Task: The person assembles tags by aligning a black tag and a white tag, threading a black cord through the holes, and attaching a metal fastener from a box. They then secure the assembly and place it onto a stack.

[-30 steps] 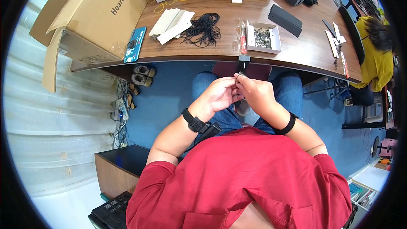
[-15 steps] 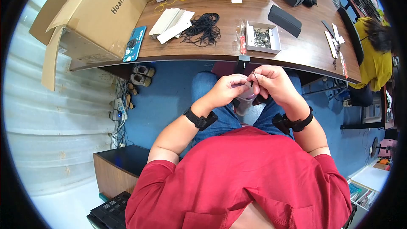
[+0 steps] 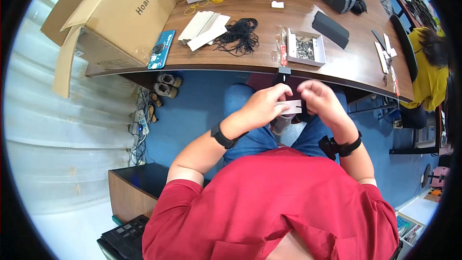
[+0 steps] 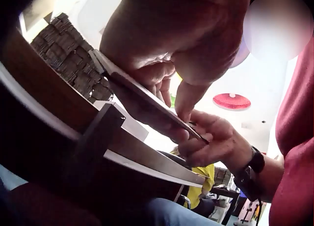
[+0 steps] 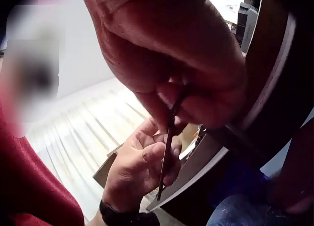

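Observation:
My left hand [image 3: 263, 104] grips a pale card strip [image 3: 290, 107] between thumb and fingers, over my lap. A small slot shows at the strip's right end. My right hand [image 3: 321, 99] is at that end with its fingers curled. In the right wrist view, a thin black cord [image 5: 178, 102] runs between the curled fingers of that hand, right at the card's upper end. The left wrist view shows the card nearly edge-on, its underside dark, with fingertips of the right hand [image 4: 208, 140] at its far end.
On the table [image 3: 269, 24] lie a white box [image 3: 323, 50] of small dark parts, a black cord bundle [image 3: 240, 36], white card strips [image 3: 204, 29] and a dark grey folded piece [image 3: 331, 30]. A large cardboard box [image 3: 118, 19] stands left. The table edge runs just beyond my hands.
The card strip, hidden or barely visible before, now shows flat in my left hand. My right hand has moved right from the left hand, then turned with its fingers curled at the card's end.

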`<state>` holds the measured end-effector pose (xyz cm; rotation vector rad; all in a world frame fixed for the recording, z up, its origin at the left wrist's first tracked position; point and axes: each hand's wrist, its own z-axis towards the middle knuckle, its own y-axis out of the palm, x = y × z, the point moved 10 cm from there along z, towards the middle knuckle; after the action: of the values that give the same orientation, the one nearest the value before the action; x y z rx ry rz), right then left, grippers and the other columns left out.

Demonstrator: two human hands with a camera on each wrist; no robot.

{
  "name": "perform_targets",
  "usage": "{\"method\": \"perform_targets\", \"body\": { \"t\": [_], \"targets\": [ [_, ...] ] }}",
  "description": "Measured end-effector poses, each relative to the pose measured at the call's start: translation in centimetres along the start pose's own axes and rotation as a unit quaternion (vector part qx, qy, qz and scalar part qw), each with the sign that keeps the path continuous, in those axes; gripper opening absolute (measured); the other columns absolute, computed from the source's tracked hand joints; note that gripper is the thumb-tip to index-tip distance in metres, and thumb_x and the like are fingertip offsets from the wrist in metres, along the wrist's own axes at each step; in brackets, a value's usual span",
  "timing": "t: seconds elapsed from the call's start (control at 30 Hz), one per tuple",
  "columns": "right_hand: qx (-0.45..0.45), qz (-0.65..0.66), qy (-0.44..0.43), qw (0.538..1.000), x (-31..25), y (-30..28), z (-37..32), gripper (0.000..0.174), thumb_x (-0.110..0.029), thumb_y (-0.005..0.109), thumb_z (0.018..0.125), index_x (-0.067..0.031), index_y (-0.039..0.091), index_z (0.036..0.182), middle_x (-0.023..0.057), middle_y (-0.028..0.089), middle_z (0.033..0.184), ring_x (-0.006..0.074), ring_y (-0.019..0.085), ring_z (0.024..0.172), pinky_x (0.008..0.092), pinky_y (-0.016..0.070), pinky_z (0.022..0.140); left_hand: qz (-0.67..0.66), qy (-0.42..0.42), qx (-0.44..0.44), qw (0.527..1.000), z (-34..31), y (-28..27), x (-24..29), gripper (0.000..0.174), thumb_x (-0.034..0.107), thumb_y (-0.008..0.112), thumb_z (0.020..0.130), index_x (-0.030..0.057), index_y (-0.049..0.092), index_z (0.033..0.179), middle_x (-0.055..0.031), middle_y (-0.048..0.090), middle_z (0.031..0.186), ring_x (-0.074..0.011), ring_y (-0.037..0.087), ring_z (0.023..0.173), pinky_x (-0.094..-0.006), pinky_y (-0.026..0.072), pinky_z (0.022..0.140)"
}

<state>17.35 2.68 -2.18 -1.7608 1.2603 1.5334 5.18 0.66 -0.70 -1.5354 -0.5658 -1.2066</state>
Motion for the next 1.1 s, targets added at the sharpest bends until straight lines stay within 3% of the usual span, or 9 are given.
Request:
{"method": "perform_targets", "body": {
  "t": [0.2, 0.33, 0.47, 0.53, 0.6, 0.73, 0.8, 0.87, 1.1],
  "targets": [
    [0.084, -0.269, -0.108, 0.953, -4.3, -4.5, -1.2, 0.006, -0.008, 0.062, 0.083, -0.0032, 0.063, 0.086, -0.0016, 0.058, 0.075, 0.0079, 0.052, 0.070, 0.0238, 0.0442, 0.065, 0.144, 0.209, 0.108, 0.961, 1.1, -4.9, 5.1, 0.025, 0.009, 0.069, 0.075, 0.0024, 0.060, 0.097, -0.0155, 0.062, 0.088, -0.0304, 0.061, 0.088, -0.0390, 0.0482, 0.079],
    [0.320, -0.074, -0.150, 0.933, -8.2, -19.1, -5.4, 0.012, -0.018, 0.061, 0.090, -0.0071, 0.062, 0.095, -0.0062, 0.049, 0.069, 0.0010, 0.036, 0.052, 0.0167, 0.0265, 0.045, 0.465, 0.049, 0.402, 0.788, -0.7, -18.0, 1.1, 0.030, 0.015, 0.072, 0.073, 0.0012, 0.064, 0.099, -0.0174, 0.059, 0.108, -0.0331, 0.052, 0.103, -0.0413, 0.0406, 0.093],
    [0.418, -0.008, -0.215, 0.882, -7.9, -33.4, -8.9, 0.025, -0.020, 0.062, 0.090, -0.0016, 0.060, 0.106, -0.0037, 0.051, 0.069, 0.0029, 0.044, 0.054, 0.0187, 0.0344, 0.044, 0.565, -0.058, 0.395, 0.722, -1.8, -22.3, -3.4, 0.035, 0.018, 0.074, 0.071, 0.0016, 0.066, 0.100, -0.0151, 0.055, 0.116, -0.0339, 0.047, 0.110, -0.0441, 0.0394, 0.093],
    [0.547, -0.249, -0.153, 0.785, -7.2, -39.7, -10.5, 0.044, -0.029, 0.066, 0.085, 0.0007, 0.057, 0.117, 0.0060, 0.061, 0.081, 0.0140, 0.059, 0.068, 0.0268, 0.0484, 0.059, 0.579, -0.066, 0.379, 0.719, -1.6, -22.5, -4.3, 0.033, 0.017, 0.075, 0.070, 0.0017, 0.066, 0.097, -0.0131, 0.056, 0.111, -0.0323, 0.048, 0.106, -0.0441, 0.0407, 0.090],
    [0.622, -0.619, 0.059, 0.475, -12.0, -27.5, -12.0, 0.062, -0.037, 0.069, 0.078, -0.0042, 0.051, 0.128, 0.0175, 0.051, 0.128, 0.0363, 0.049, 0.117, 0.0450, 0.0411, 0.095, 0.577, -0.072, 0.375, 0.722, -1.8, -22.3, -3.5, 0.031, 0.017, 0.075, 0.070, 0.0019, 0.066, 0.096, -0.0123, 0.056, 0.109, -0.0321, 0.048, 0.103, -0.0437, 0.0411, 0.088],
    [0.595, -0.690, -0.174, 0.372, -12.9, -18.7, -9.6, 0.047, -0.030, 0.065, 0.083, -0.0099, 0.055, 0.124, 0.0127, 0.050, 0.130, 0.0338, 0.049, 0.115, 0.0440, 0.0399, 0.094, 0.508, -0.004, 0.413, 0.756, -2.2, -20.0, -0.8, 0.029, 0.021, 0.070, 0.077, 0.0020, 0.063, 0.097, -0.0126, 0.054, 0.102, -0.0324, 0.048, 0.097, -0.0439, 0.0414, 0.084],
    [0.441, -0.596, -0.306, 0.597, -10.8, -14.2, -5.7, 0.035, -0.022, 0.061, 0.087, -0.0087, 0.058, 0.120, 0.0138, 0.060, 0.112, 0.0274, 0.056, 0.103, 0.0379, 0.0442, 0.087, 0.426, 0.059, 0.375, 0.821, -1.7, -16.0, 1.1, 0.030, 0.027, 0.067, 0.081, 0.0020, 0.062, 0.097, -0.0162, 0.053, 0.099, -0.0346, 0.049, 0.091, -0.0434, 0.0429, 0.079],
    [0.288, -0.306, -0.200, 0.885, -5.9, -9.6, -1.1, 0.029, -0.022, 0.059, 0.091, -0.0037, 0.061, 0.113, 0.0065, 0.065, 0.093, 0.0126, 0.059, 0.075, 0.0272, 0.0483, 0.068, 0.277, 0.106, 0.323, 0.899, -1.2, -11.3, 1.2, 0.031, 0.024, 0.066, 0.084, -0.0016, 0.063, 0.100, -0.0164, 0.053, 0.095, -0.0307, 0.053, 0.089, -0.0379, 0.0440, 0.080],
    [0.120, -0.215, -0.087, 0.965, 3.2, 0.3, 3.6, 0.018, -0.013, 0.056, 0.090, 0.0024, 0.062, 0.096, 0.0110, 0.062, 0.074, 0.0151, 0.057, 0.063, 0.0314, 0.0476, 0.060, 0.261, 0.080, 0.178, 0.945, -1.9, -1.3, -1.2, 0.030, 0.024, 0.073, 0.076, 0.0004, 0.063, 0.092, -0.0132, 0.058, 0.096, -0.0282, 0.057, 0.081, -0.0356, 0.0477, 0.070]
  ]
}}
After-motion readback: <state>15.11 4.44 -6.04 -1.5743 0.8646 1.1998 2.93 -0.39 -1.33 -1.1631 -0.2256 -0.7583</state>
